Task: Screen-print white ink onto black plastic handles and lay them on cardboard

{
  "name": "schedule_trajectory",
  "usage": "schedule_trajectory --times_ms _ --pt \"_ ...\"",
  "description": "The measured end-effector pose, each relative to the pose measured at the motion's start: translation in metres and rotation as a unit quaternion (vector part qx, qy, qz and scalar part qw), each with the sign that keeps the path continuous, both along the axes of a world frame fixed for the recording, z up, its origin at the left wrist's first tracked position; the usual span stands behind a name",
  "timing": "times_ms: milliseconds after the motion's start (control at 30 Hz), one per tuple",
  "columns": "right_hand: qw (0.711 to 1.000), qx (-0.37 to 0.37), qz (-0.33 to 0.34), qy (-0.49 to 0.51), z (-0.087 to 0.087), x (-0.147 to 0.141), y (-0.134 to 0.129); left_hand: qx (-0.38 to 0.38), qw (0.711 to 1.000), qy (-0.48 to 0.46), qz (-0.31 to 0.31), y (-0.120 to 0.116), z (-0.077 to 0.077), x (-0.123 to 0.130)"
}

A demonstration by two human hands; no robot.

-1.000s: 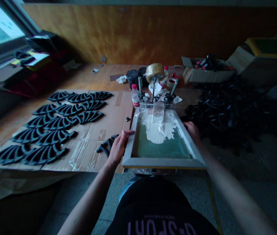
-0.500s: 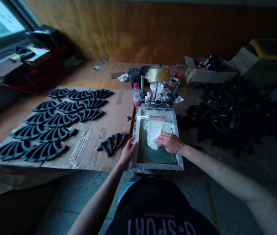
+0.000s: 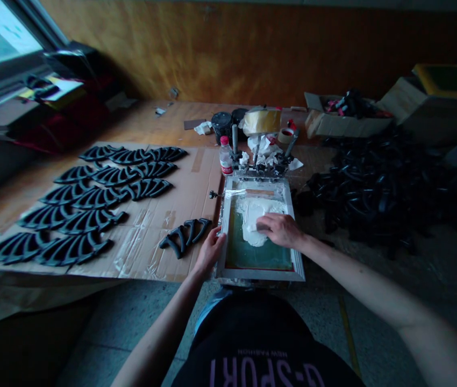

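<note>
A silk-screen printing frame [image 3: 298,263] with a pale metal rim and green mesh lies flat in front of me. Thick white ink [image 3: 250,234] covers the middle and upper part of the mesh. My left hand [image 3: 211,247] grips the frame's left side, thumb on the rim. Over the white ink, my right hand [image 3: 280,230] is closed on a small ink-coated scraper [image 3: 257,228], mostly hidden by the fingers. Black curved, ribbed plastic pieces [image 3: 184,236] lie just left of my left hand.
Rows of black ribbed pieces [image 3: 91,212] cover the cardboard sheet [image 3: 143,247] at left. A dark heap of black parts [image 3: 377,188] sits at right. Behind the frame stand a red-capped bottle [image 3: 226,156], metal clamps, crumpled tissue [image 3: 266,148], a tape roll [image 3: 285,135] and a black tub [image 3: 222,124].
My right hand has shifted slightly up and turned over the white ink. My left hand stays on the frame's left side, and the frame has barely moved.
</note>
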State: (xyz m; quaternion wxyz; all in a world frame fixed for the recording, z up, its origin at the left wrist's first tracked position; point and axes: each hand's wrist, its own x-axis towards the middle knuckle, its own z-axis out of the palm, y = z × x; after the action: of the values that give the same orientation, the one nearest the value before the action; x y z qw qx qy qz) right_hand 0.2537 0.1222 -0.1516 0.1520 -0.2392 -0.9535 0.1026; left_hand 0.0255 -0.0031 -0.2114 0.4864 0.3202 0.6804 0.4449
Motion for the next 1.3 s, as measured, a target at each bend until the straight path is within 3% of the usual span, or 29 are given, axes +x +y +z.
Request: schedule_trajectory --times_ms 100,167,300,400,467,567,667,733,800,867,933,1000,1067,1133,1233,1300 --pt "0.994 -0.005 -0.1 0.033 0.022 -0.02 0.045 0.0 1.0 -0.016 -0.009 -0.001 0.015 -0.005" --pt "0.985 0.01 -0.163 0.046 0.036 -0.018 0.078 0.021 1.0 -0.013 -0.009 -0.001 0.035 -0.009" --pt "0.937 0.041 -0.319 0.136 0.046 0.032 0.119 0.084 0.996 -0.009 0.012 0.007 0.088 -0.009" --pt "0.92 0.021 -0.37 0.129 0.025 0.067 0.111 0.189 0.98 -0.039 0.046 0.031 0.124 -0.004" --pt "0.941 -0.012 -0.329 0.084 0.0 0.07 0.087 0.268 0.96 -0.058 0.062 0.053 0.143 -0.001" --pt "0.974 -0.036 -0.225 0.004 -0.038 0.05 0.045 0.302 0.945 -0.098 0.08 0.078 0.159 0.004" --pt "0.974 -0.05 -0.201 -0.089 -0.056 0.024 0.014 0.264 0.947 -0.148 0.112 0.072 0.143 0.019" --pt "0.959 -0.089 -0.248 -0.106 -0.055 0.009 -0.003 0.14 0.967 -0.205 0.056 0.05 0.114 0.038" --pt "0.952 -0.121 -0.27 -0.076 -0.048 -0.006 -0.021 -0.041 0.961 -0.271 -0.045 0.023 0.08 0.061" --pt "0.967 -0.138 -0.213 -0.016 -0.039 -0.018 -0.04 -0.086 0.942 -0.323 -0.029 -0.002 0.053 0.079" --pt "0.981 -0.162 -0.1 0.045 -0.033 -0.017 -0.051 -0.072 0.938 -0.338 0.021 -0.017 0.036 0.079" --pt "0.98 -0.17 -0.059 0.09 -0.034 0.007 -0.045 -0.053 0.955 -0.285 0.07 -0.026 0.027 0.056" --pt "0.977 -0.131 -0.14 0.097 -0.046 0.053 -0.026 -0.049 0.975 -0.173 0.134 -0.035 0.017 0.013" --pt "0.969 -0.076 -0.236 0.024 -0.071 0.11 -0.002 -0.077 0.976 -0.037 0.198 -0.049 0.003 -0.038" --pt "0.948 -0.082 -0.297 -0.082 -0.117 0.18 0.018 -0.228 0.941 0.161 0.192 -0.066 -0.019 -0.097" --pt "0.935 -0.1 -0.328 -0.092 -0.137 0.198 0.02 -0.295 0.91 0.237 0.166 -0.069 -0.03 -0.117"
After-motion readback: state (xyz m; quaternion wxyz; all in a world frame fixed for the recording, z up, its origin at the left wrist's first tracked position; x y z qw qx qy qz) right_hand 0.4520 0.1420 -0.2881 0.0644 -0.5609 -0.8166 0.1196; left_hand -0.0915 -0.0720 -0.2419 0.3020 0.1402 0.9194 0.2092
